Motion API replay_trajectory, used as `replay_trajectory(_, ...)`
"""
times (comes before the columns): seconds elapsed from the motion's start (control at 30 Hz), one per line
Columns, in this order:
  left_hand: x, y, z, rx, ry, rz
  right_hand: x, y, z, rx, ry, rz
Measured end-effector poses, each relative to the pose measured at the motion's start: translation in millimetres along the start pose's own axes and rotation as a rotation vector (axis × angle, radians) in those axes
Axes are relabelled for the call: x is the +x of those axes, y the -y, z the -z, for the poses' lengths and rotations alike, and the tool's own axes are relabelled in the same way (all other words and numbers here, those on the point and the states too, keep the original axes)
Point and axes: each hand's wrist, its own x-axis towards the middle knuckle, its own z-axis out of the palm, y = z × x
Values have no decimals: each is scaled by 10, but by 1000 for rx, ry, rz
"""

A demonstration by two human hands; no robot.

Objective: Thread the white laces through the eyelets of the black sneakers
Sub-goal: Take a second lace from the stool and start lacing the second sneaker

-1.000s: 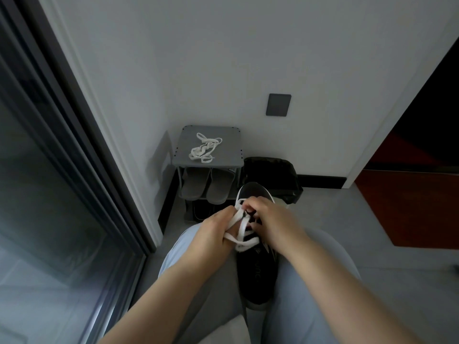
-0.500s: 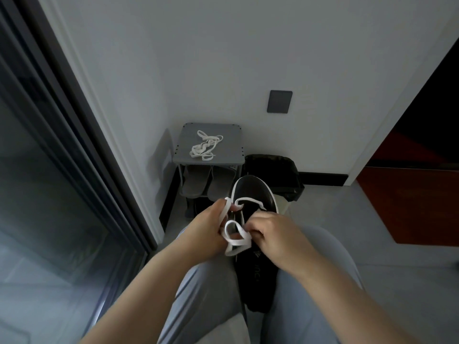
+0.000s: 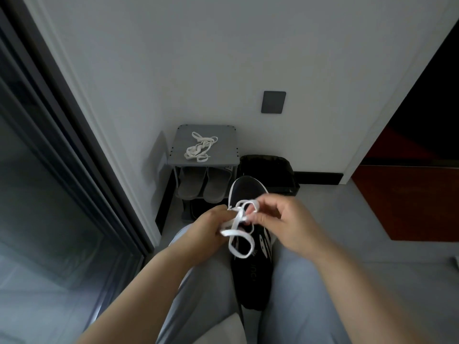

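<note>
White lace [image 3: 234,232] (head view): hangs in loose loops above the tongue of the black sneaker [image 3: 252,276], which lies toe-away between the person's thighs. The lace is judged light, limp and flat. It will sag and twist, so it is best held close to its stiff tip, which cannot be made out here. The sneaker is judged light but firm-soled, steadied by the legs. Left hand [image 3: 211,227]: reaches in from the left, fingers curled round a bunch of lace. Right hand [image 3: 280,219]: raised over the forefoot, thumb and forefinger pinching the upper loop, other fingers loosely spread. Second lace [image 3: 198,147]: coiled on the grey shoe rack [image 3: 223,155], well apart.
</note>
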Motion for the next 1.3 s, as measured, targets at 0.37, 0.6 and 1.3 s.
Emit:
replay_trajectory(0.37,-141,82,36,-56,-4,72,323,-282,-127,-740,86,-54)
replay_trajectory(0.6,-125,60,24,-176,23,28,361,-303,-137,-814,104,-105)
replay_trajectory(1.3,-126,52,53,549,-94,39,-4,-393,-164,-485,-114,-82)
